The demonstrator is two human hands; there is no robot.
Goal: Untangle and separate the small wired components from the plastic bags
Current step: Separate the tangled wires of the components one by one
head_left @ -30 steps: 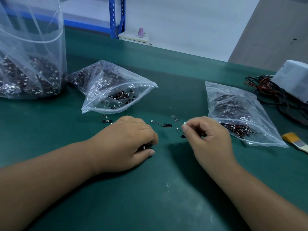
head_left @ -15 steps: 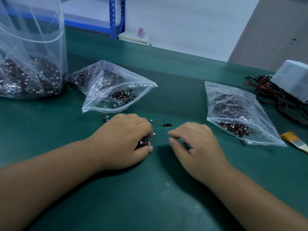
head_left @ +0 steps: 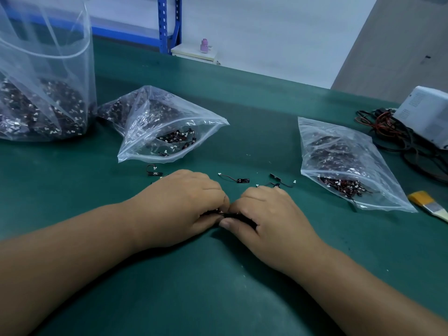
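Both hands are meeting low on the dark green matted bench (head_left: 218, 287). The left hand (head_left: 179, 202) is curling its fingers round a small dark tangle of thin-wired components (head_left: 238, 216), and the right hand (head_left: 264, 214) is pinching the same tangle between thumb and fingers. The pieces are looking feather-light, limp along the lead and rigid only at the black body and tiny white plug. Pulling by the body, not the hair-thin wire, is probably safest. Freed pieces (head_left: 238, 180) are lying just beyond the knuckles, between a crinkled clear plastic zip bag (head_left: 169, 122) and a flatter clear bag (head_left: 339, 154).
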